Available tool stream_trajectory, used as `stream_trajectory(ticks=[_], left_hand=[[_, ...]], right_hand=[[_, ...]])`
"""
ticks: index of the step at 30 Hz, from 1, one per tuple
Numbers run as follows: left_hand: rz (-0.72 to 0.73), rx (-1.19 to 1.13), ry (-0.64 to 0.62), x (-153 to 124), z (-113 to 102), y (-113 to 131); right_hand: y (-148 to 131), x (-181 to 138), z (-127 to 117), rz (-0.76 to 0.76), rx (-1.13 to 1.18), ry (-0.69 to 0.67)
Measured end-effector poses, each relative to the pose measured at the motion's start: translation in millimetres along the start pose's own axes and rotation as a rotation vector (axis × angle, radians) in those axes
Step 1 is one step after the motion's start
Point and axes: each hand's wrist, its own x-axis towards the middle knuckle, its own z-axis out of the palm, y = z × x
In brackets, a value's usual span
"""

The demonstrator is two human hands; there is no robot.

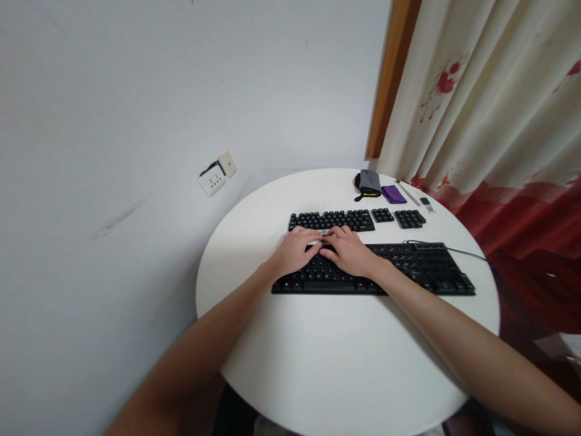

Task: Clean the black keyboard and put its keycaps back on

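Note:
A black keyboard lies on the round white table, with part of its right side showing bare key sockets. Over its upper left part, my left hand and my right hand come together, almost touching at the fingertips. Both hands have their fingers bent and drawn in, as in a pinch. Between the fingertips is something small and dark that I cannot make out. Just beyond the hands, loose black keycaps stand in rows, with a smaller keycap group and a number-pad keycap group to the right.
Toward the back right of the table lie a grey cloth or pouch, a purple cloth, a thin pale stick and a small brush-like item. A cable crosses the right edge. Wall sockets and a curtain border the table.

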Motion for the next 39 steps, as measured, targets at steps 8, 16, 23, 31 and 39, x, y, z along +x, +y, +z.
stream_trajectory(ticks=[8, 16, 23, 31, 39], left_hand=[[-0.025, 0.045, -0.049, 0.2, 1.0, -1.9], [-0.013, 0.066, -0.105, 1.0, -0.3, 1.1], [-0.013, 0.070, -0.114, 1.4, -1.7, 7.3], [-0.001, 0.030, -0.016, 2.0, -1.3, 1.3], [0.045, -0.156, 0.194, 8.2, -2.9, 1.3]], right_hand=[[7.4, 5.3, 2.1, 0.000, 0.089, 0.119], [16.0, 7.9, 4.4, -0.013, 0.066, 0.096], [27.7, 6.9, -6.0, 0.073, 0.049, 0.186], [32.0, 4.3, -6.7, 0.135, 0.028, 0.162], [23.8, 8.0, 2.3, 0.050, -0.034, 0.091]])
